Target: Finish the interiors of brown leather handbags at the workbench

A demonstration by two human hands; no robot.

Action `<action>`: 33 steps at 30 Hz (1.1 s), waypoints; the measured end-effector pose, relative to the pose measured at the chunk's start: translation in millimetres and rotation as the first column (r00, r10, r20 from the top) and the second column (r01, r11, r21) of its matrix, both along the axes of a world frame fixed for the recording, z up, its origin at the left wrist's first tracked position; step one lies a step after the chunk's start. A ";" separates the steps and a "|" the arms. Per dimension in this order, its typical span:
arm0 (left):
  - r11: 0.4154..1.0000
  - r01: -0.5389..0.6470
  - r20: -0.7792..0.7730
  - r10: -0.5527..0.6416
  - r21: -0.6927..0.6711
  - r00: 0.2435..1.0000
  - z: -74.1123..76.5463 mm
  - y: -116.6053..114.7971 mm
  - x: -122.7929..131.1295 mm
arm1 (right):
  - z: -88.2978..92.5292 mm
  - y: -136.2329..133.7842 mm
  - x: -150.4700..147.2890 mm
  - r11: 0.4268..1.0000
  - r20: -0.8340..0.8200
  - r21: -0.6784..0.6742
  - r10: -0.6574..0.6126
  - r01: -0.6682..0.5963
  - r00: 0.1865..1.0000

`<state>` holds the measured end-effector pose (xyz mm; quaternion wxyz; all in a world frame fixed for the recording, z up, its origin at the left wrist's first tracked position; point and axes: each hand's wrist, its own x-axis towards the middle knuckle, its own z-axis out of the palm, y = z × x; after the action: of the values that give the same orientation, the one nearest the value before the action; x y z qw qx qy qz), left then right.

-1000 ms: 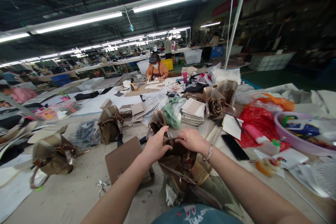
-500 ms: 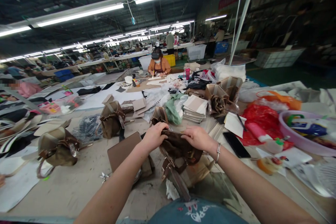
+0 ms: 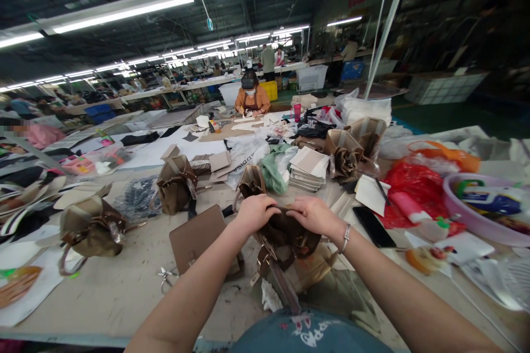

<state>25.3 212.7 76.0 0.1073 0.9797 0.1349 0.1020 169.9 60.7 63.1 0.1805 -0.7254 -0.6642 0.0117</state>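
A dark brown handbag (image 3: 296, 240) stands in front of my body, its strap hanging down toward my shirt. My left hand (image 3: 257, 214) grips the left part of its top edge between thumb and fingers. On the right part of the same edge, my right hand (image 3: 313, 215) pinches the material, a bracelet on its wrist. The two hands are a short gap apart, and the bag's inside is mostly hidden. Behind it another brown bag (image 3: 252, 179) stands open at the top. A flat brown panel (image 3: 196, 237) lies left of my left hand, and scissors (image 3: 166, 277) rest near my left forearm.
More brown bags stand left (image 3: 89, 229) and back right. A stack of boards (image 3: 307, 168), a black phone (image 3: 374, 227) and a lilac basin (image 3: 453, 204) lie to the right. A co-worker's hand (image 3: 19, 285) is at the left edge; another person (image 3: 251, 100) sits across the table.
Both my hands keep hold of the bag's top edge; the left hand has turned slightly and moved inward. At the left edge, a co-worker's hand has come further into view.
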 end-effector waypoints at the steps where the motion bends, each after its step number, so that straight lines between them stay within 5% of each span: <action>1: 1.000 -0.009 -0.014 0.009 0.006 1.000 -1.0 0.8 2.4 | -0.3 0.1 0.7 1.000 -0.007 0.001 -0.002 0.002 1.000; 9: 0.999 0.025 -0.062 -0.022 0.048 0.998 1.1 3.3 13.0 | -5.3 4.2 12.6 1.000 -0.050 0.014 -0.012 0.013 0.999; 15: 0.998 0.032 -0.043 -0.030 0.059 0.999 -1.5 3.1 18.6 | 10.8 5.7 13.1 0.999 -0.072 -0.027 0.022 -0.024 0.997; 22: 0.997 0.072 -0.046 -0.072 -0.004 0.996 -2.1 13.6 17.5 | 14.5 30.3 -9.5 0.979 0.074 -0.137 -0.138 0.147 0.988; 33: 0.982 -0.098 0.079 0.112 -0.162 0.991 3.7 28.6 -12.8 | 4.9 32.4 -0.1 0.993 0.087 -0.066 -0.092 0.098 0.992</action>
<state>12.5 241.2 79.7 0.1846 0.9543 0.1892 0.1395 169.7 93.1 68.0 0.1271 -0.7619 -0.6351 -0.0041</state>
